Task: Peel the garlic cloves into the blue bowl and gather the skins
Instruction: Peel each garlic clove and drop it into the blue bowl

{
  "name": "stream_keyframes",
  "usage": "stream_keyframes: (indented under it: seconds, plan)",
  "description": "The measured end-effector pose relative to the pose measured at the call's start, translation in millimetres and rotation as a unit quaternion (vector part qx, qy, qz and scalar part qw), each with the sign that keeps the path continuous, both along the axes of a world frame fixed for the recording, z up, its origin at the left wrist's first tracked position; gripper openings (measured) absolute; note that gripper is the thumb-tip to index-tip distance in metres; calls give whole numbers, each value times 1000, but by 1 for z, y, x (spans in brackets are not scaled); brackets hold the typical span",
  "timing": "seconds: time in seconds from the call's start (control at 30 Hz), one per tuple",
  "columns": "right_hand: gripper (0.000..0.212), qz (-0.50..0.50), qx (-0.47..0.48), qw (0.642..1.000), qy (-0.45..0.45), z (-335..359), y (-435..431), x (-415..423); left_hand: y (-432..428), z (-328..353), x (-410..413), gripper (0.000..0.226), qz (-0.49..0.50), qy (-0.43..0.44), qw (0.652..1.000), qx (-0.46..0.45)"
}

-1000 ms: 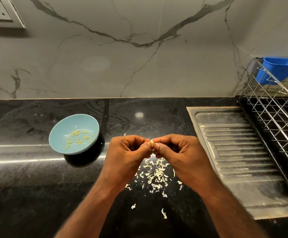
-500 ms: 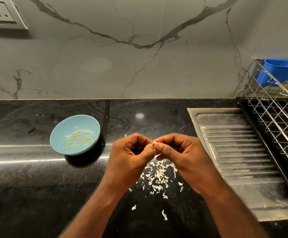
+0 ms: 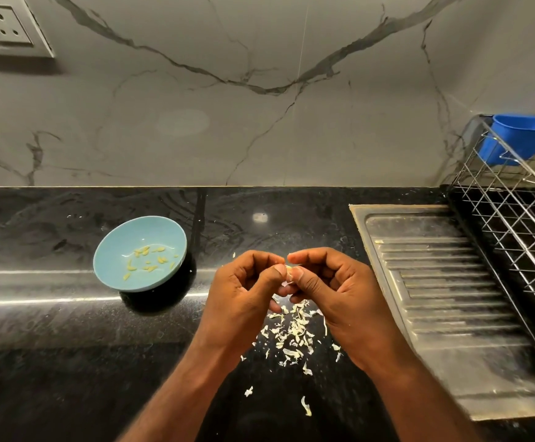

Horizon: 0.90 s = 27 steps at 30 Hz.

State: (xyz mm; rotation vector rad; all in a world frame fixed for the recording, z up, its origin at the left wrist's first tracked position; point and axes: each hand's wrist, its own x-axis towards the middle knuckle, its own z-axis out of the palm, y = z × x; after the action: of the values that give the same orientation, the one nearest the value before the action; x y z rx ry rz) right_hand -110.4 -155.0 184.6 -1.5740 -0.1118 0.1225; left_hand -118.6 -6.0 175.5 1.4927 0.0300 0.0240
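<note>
Garlic clove (image 3: 289,270): small and pale, held above the black counter (image 3: 52,346) in mid frame. Only a sliver shows between the two thumb tips; the fingers cover the rest, so it is unclear how much skin remains on it.

Left hand (image 3: 244,295): fingers curled, thumb and forefinger pinching the clove from the left.

Right hand (image 3: 333,291): fingers curled, pinching the same clove from the right. The fingertips of both hands meet.

Skins (image 3: 291,333): loose pale flakes scattered on the counter directly below the hands, partly hidden under the right hand. A few stray flakes lie nearer the camera.

Blue bowl (image 3: 164,231): upright on the counter, left of the hands and apart from them. It holds small yellowish peeled cloves (image 3: 148,260).

Steel drainboard (image 3: 451,298): right of the hands. The wire rack (image 3: 515,224) and blue tub (image 3: 528,138) beyond it are cut off by the frame edge.
</note>
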Motion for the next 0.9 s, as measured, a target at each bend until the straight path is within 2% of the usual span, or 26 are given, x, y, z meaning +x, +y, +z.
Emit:
stream_keyframes:
  seconds: [0.1, 0.3, 0.4, 0.53, 0.63, 0.73, 0.9]
  plan:
    - [21, -10, -28, 999, -28, 1, 0, 0, -1, 2, -2, 20, -13, -10, 1000, 7]
    - [22, -21, -41, 998, -34, 0, 0, 0, 0, 4, -2, 20, -1, -40, 999, 30]
    - [7, -12, -66, 997, -31, -3, -1, 2, -1, 2, -1, 20, 14, -46, 998, 45]
    - [14, 12, -105, 994, -32, -6, -2, 3, -3, -2, 1, 16, 33, -41, 998, 46]
    - [15, 11, -99, 995, -20, -7, -4, 5, -3, -7, 2, 2, 40, -33, 997, 56]
    - [24, 12, -106, 994, -17, -6, -5, 7, -4, -11, 4, 12, 41, -22, 997, 68]
    - [23, 10, -42, 999, 23, -9, -4, 10, -2, -10, 5, 8, 22, 12, 999, 21]
